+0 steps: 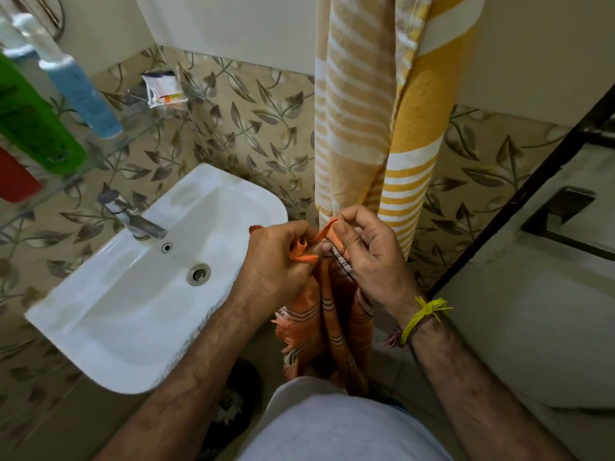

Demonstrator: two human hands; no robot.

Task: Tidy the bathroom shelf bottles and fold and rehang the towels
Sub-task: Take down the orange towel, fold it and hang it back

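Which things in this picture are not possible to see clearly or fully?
- Head view: the green bottle and red bottle are cut by the left edge; labels blurred.
- The lower part of the orange towel is hidden behind the person's body.
- How the striped towels hang is cut off by the top edge.
- The print on the sachet is too small.
- The left hand and right hand cover the towel's top edge.

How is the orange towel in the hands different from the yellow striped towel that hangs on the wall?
The orange towel is gathered in the left hand and right hand; the yellow striped towel hangs free against the wall. The orange towel has thin dark lines and a frayed fringe; the yellow towel has broad white bands. The orange towel is bunched narrow, while the yellow towel drapes long. Both hang downward.
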